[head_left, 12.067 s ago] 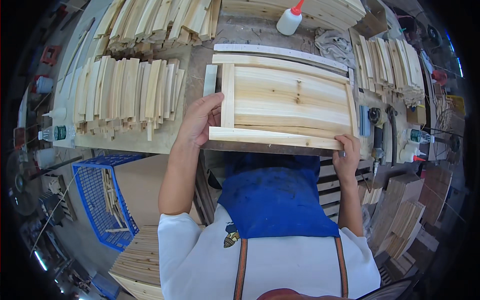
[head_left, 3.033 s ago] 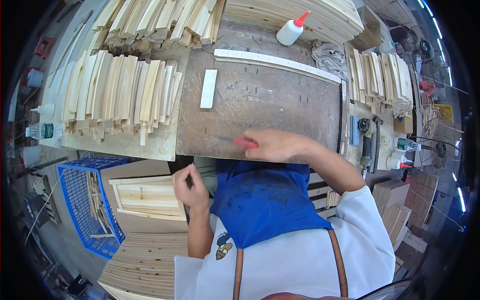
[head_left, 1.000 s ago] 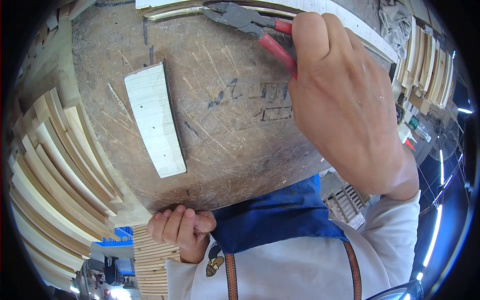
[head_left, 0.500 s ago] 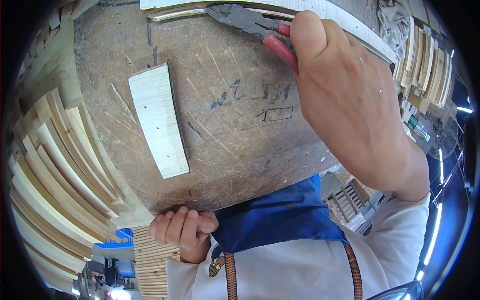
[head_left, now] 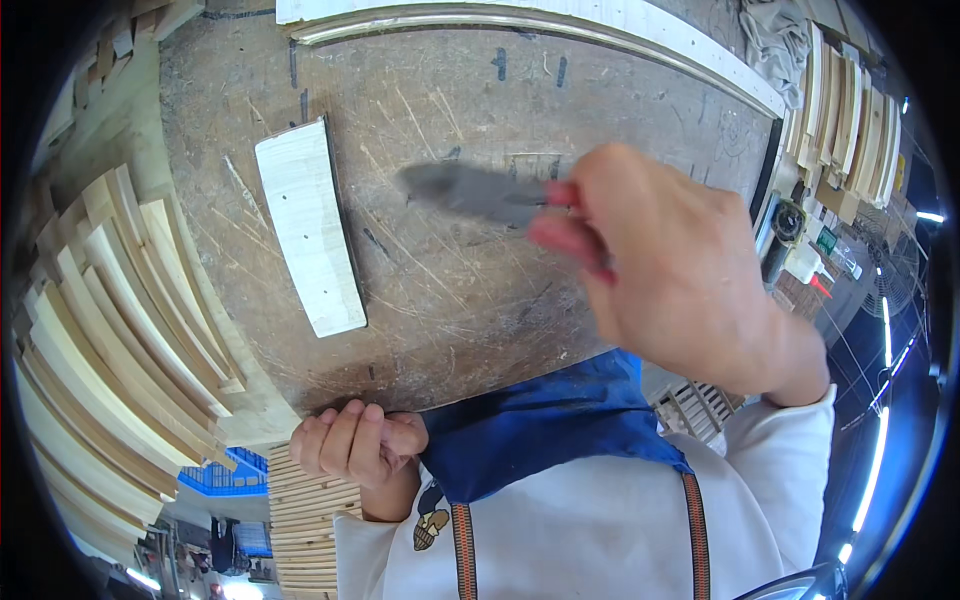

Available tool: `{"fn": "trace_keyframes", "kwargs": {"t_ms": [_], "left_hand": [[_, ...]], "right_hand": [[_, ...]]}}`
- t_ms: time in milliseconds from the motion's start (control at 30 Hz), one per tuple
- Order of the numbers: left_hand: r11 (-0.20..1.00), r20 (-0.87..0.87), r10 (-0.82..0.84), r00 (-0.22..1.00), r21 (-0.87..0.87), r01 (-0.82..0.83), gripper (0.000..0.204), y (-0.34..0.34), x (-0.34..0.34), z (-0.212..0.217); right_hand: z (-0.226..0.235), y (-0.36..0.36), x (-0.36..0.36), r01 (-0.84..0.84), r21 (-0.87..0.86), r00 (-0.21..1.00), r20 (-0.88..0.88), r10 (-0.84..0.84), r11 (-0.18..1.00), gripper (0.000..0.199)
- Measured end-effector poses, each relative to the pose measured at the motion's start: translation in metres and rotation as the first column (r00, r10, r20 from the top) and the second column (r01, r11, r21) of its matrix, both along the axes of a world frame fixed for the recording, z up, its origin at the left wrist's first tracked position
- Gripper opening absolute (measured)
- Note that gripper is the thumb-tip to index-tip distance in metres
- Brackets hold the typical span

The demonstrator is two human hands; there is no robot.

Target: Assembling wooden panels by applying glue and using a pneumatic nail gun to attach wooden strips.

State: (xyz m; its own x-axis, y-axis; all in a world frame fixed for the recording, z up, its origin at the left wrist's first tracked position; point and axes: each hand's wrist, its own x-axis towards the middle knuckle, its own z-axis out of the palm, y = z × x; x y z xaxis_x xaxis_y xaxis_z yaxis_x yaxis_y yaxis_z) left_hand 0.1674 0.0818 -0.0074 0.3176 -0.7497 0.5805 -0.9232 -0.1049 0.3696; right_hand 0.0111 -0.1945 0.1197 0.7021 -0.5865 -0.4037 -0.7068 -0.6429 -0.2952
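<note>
Head view: the right hand (head_left: 690,275) closes around red-handled pliers (head_left: 480,195), blurred over the scratched workbench (head_left: 480,290), between the short white slat (head_left: 310,230) and itself; apart from it, the left hand (head_left: 355,445) curls at the near edge, its grip hidden. Finished or remaining plier work cannot be told.

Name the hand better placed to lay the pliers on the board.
Probably the right hand: it holds the red-handled pliers over the board, while the left hand is curled at the board's near edge.
</note>
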Motion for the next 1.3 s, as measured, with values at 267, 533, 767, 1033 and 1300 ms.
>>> {"fn": "trace_keyframes", "kwargs": {"t_ms": [267, 533, 767, 1033, 1300], "left_hand": [[0.980, -0.039, -0.006, 0.999, -0.198, -0.002, 0.016, -0.015, 0.015, -0.026], [0.976, -0.004, -0.031, 1.000, -0.218, 0.029, 0.015, -0.022, 0.043, -0.056], [0.993, 0.046, 0.008, 0.999, -0.118, -0.003, 0.017, -0.037, 0.065, -0.054], [0.998, 0.193, 0.048, 0.980, -0.053, -0.038, 0.022, -0.041, 0.064, -0.056], [0.990, 0.058, 0.070, 0.996, -0.123, -0.063, 0.021, -0.065, 0.061, -0.078]], "right_hand": [[-0.017, 0.044, -0.074, 0.249, 0.025, 0.952, 0.176, -0.249, 0.968, 0.023], [-0.031, 0.088, -0.169, 0.406, -0.017, 0.875, 0.297, -0.383, 0.914, 0.029], [-0.029, 0.067, -0.304, 0.829, -0.068, 0.524, 0.443, -0.728, 0.555, 0.044], [-0.044, -0.021, -0.483, 0.974, -0.210, 0.184, 0.534, -0.825, 0.082, 0.059], [-0.087, -0.036, -0.567, 0.979, -0.144, -0.069, 0.428, -0.901, -0.144, 0.051]]}}
